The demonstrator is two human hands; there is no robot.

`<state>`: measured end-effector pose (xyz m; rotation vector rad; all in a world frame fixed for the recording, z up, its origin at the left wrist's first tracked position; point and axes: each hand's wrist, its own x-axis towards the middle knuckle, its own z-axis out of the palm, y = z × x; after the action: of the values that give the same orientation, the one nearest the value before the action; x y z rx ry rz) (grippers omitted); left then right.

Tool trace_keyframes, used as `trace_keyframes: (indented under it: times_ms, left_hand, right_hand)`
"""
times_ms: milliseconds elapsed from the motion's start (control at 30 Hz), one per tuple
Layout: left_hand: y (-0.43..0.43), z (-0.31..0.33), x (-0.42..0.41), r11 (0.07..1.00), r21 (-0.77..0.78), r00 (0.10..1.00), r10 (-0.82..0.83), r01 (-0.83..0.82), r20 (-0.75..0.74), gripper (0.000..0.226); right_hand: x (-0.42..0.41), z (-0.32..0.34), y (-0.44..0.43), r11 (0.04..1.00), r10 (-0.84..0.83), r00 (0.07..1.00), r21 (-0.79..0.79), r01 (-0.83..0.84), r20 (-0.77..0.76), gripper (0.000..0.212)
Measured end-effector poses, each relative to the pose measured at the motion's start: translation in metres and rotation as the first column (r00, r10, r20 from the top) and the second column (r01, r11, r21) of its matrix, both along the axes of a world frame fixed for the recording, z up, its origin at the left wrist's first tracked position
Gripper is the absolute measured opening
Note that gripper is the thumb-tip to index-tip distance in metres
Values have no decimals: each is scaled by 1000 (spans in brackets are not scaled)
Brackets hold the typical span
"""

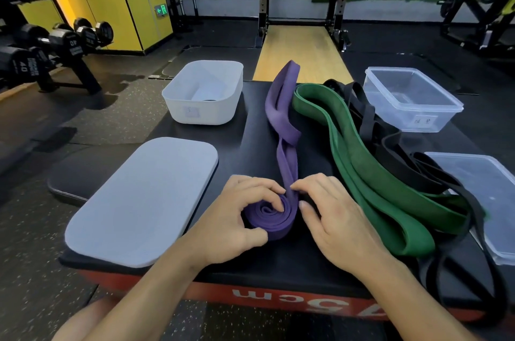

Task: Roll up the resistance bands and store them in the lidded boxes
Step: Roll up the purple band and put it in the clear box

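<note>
The person is rolling the purple band [287, 156] on the black padded platform [250, 142], near its front edge. The left hand [237, 218] is gripping the rolled end of the purple band, with the fingers curling over the top of the roll and the thumb pressing its front side. The right hand [334, 215] is pinching the purple band where the flat strip is meeting the roll. The unrolled part is lying straight away from the person, between the white box [220, 115] and the green band [362, 167]. The white box is standing open at the far left, and its white lid [145, 201] is lying flat nearer the person. The black bands [395, 156] are lying just beside the green band, partly under it. The clear box [390, 115] is standing open at the far right, and the clear lid [485, 195] is resting at the right edge.
</note>
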<state>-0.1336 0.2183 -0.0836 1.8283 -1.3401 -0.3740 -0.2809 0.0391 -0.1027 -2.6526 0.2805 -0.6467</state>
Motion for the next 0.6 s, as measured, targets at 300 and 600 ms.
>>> trace_keyframes:
  times_ms: [300,600]
  left_hand:
    - [0,-8,3,997,-82,997,-7,1,-76,44]
    - [0,-12,4,998,-28,998,51,-51,-24,63]
  right_hand:
    - [-6,-2,-2,972,77,997,223,-78,12,61]
    - [-5,-2,0,991,24,999,129,-21,-24,65]
